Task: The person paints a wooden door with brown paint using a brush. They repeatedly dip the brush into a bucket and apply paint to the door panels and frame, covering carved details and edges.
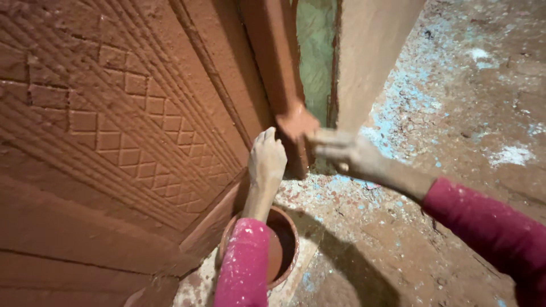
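A carved door [131, 113] coated in wet red-brown paint fills the left side, its narrow edge [273, 62] facing me. My right hand [347, 154], dusty with paint and in a magenta sleeve, reaches left and pinches a paint-soaked rag [297, 121] pressed on the bottom of the door's edge. My left hand [267, 160] rests just left of the rag against the door's lower corner, with its fingers curled away from me; whether it holds anything is hidden. Directly below it stands a round bucket [291, 227] of red-brown paint, partly covered by my left forearm.
A plastered door jamb [369, 57] stands right of the door, and a green surface [314, 57] shows through the gap between them. The concrete floor [455, 113] is flecked with pale blue and white paint.
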